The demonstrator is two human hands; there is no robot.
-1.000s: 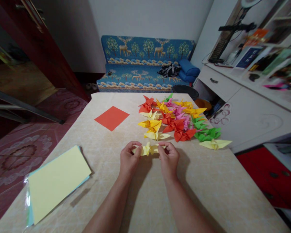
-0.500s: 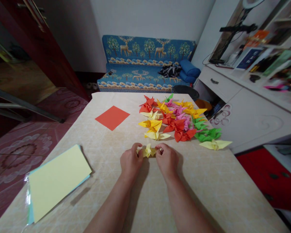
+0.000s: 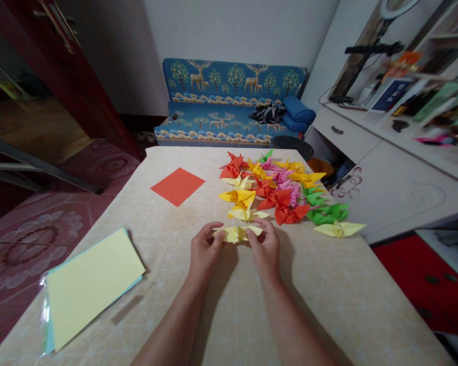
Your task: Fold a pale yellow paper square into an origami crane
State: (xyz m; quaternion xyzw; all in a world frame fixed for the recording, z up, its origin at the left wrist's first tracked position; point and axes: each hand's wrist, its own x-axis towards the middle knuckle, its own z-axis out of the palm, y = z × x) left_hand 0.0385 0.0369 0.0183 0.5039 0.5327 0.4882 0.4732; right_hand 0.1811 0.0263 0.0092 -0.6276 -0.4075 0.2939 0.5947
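Note:
Between my two hands is a pale yellow folded paper crane [image 3: 235, 234], its wings stretched out to both sides. My left hand [image 3: 206, 249] pinches the left wing between thumb and fingers. On the other side, my right hand [image 3: 266, 248] grips the right wing the same way, thumb in front and fingers behind. Just beyond them lies another pale yellow crane [image 3: 248, 215], part of a group of folded paper cranes in red [image 3: 290, 213], orange, pink, green and yellow.
A red paper square [image 3: 178, 186] lies flat at the table's far left. Nearer on the left rests a stack of pale yellow and blue sheets [image 3: 95, 290] with a clear plastic sleeve. Past the table stands a blue patterned sofa [image 3: 221, 119]; a white cabinet [image 3: 397, 168] is at the right.
Both hands have shifted their grip: the crane's wings now show spread wide, with my thumbs on their front faces. Before, my fingers were curled over the wing ends.

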